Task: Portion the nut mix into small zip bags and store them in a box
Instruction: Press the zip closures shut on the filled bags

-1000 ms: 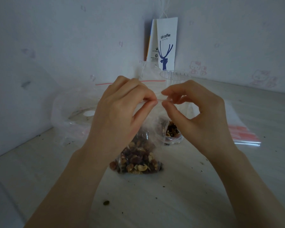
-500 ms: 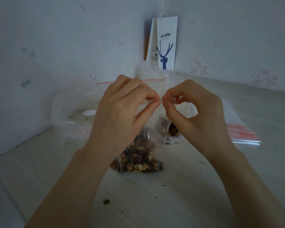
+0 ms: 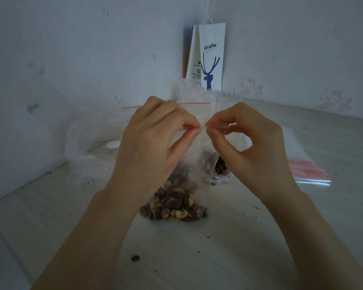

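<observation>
— Pale, crumb-speckled tabletop (image 3: 197,258) against a stickered wall. What's on it, from the left?
— One crumpled large clear plastic bag (image 3: 88,151). Then the left hand (image 3: 153,143) and right hand (image 3: 256,147), each pinching the red zip strip atop one small clear zip bag of nut mix (image 3: 176,206), whose bottom seems to rest on the table between them.
— How would it handle?
— Light, limp, slippery film, I'd judge, with the nuts sagging low. Take it by the stiffer strip on top.
— And further right?
— One clear plastic cup (image 3: 220,101) behind, a little mix in its bottom. One stack of empty red-striped zip bags (image 3: 306,170); I can't count those. No box in sight.
</observation>
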